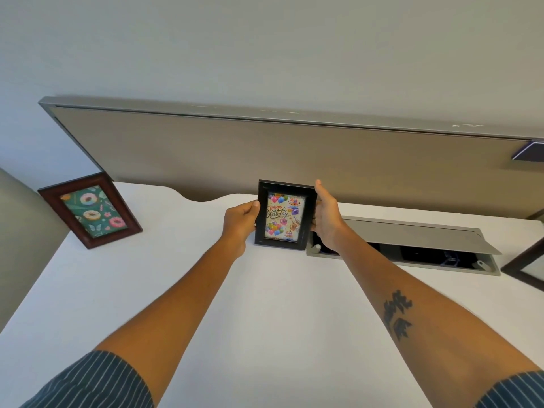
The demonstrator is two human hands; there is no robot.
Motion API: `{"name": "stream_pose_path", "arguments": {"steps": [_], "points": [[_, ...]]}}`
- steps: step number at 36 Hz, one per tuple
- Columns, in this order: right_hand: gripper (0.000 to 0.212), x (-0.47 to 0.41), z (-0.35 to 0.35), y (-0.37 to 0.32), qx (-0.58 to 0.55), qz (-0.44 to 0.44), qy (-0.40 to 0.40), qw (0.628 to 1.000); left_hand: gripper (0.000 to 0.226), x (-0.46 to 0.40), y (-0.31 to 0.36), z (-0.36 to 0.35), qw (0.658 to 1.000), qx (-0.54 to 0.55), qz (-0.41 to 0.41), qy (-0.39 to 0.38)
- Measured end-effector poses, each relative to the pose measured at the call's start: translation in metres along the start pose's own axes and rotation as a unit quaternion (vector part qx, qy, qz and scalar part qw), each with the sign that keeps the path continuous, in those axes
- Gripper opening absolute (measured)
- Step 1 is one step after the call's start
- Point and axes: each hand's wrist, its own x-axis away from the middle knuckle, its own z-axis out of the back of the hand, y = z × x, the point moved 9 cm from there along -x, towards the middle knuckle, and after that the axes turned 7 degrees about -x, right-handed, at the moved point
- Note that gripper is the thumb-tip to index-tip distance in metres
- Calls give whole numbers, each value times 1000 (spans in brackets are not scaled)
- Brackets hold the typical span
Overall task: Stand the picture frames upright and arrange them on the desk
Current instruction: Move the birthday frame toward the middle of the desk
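The black birthday-card frame (285,214) stands with its long axis vertical, caught between both hands: the left hand (240,220) pinches its left edge with thumb on the front rim, and the right hand (326,219) lies flat along its right edge, fingertips reaching the top corner. Each grip is closed on the frame from opposite sides, so neither hand is nearer than the other.

Its bottom edge sits at or just above the white desk (279,304), though whether it touches cannot be told. It is just left of the open grey cable hatch (412,231) and near the beige partition (265,154) behind.

The doughnut-print frame (91,210) in its brown border stands well to the left of the black one, leaning back. A dark frame corner (527,265) shows at the right, beyond the hatch.

Letting go probably depends on the rear stand bearing, which is hidden.
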Motion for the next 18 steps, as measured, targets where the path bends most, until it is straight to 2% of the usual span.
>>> {"name": "stream_pose_path", "arguments": {"steps": [5, 9, 18], "points": [[62, 0, -2, 1, 12, -6, -1, 1000, 42, -1, -2, -1, 1000, 4, 2, -3], [75, -1, -2, 1, 19, -8, -5, 1000, 42, 0, -4, -2, 1000, 2, 7, -7], [82, 5, -4, 5, 34, -12, -12, 999, 37, 0, -8, -3, 1000, 0, 5, -17]]}}
